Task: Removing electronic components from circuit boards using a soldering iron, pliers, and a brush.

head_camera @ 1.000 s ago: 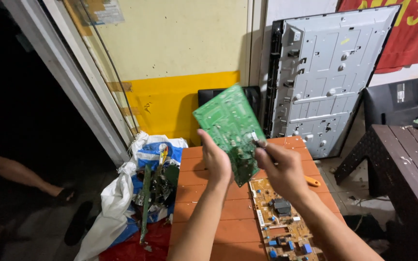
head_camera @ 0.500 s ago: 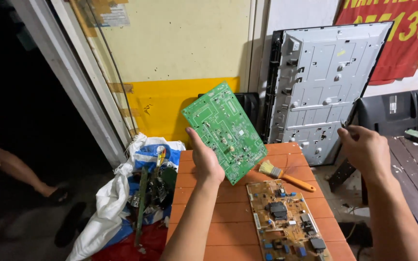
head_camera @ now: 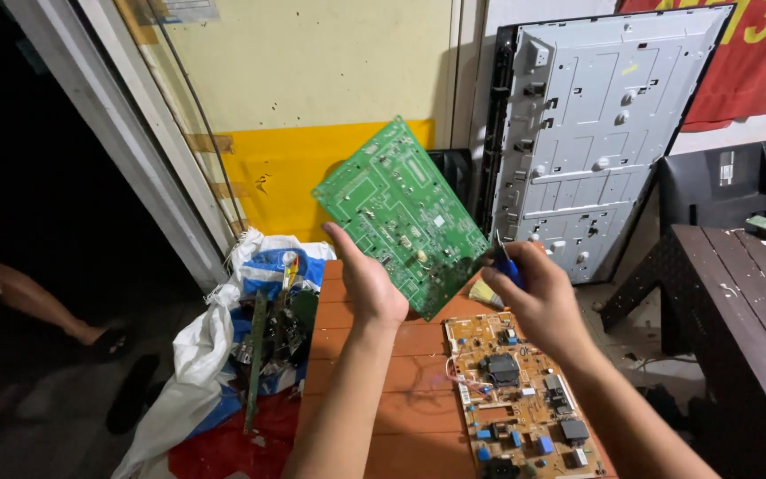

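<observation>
Boards: one green (head_camera: pixel 401 215) held, one yellow (head_camera: pixel 518 397)

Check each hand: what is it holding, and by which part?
The left hand holds the green circuit board by its lower edge, tilted. The right hand grips a small blue-handled tool by its handle, at the board's lower right corner.
</observation>
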